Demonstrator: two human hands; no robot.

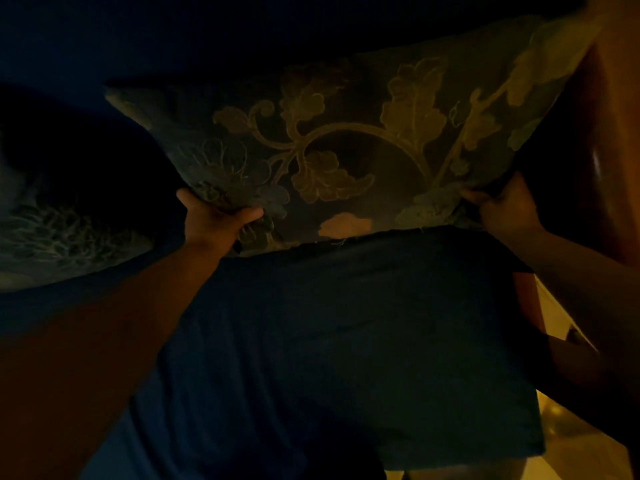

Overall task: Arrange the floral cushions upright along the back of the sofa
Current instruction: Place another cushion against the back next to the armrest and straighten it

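Observation:
The scene is very dim. A floral cushion (346,140) with pale leaf and vine embroidery on dark fabric leans against the dark sofa back (173,36), its top edge to the upper right. My left hand (214,220) grips its lower left corner. My right hand (502,209) pinches its lower right corner. A second floral cushion (59,233) lies at the left edge, partly cut off. Below the held cushion spreads the dark blue seat cushion (346,341).
A glossy wooden armrest (599,150) rises at the right, close to the cushion's upper right corner. Pale yellow floor (568,438) shows at the bottom right beyond the seat's edge.

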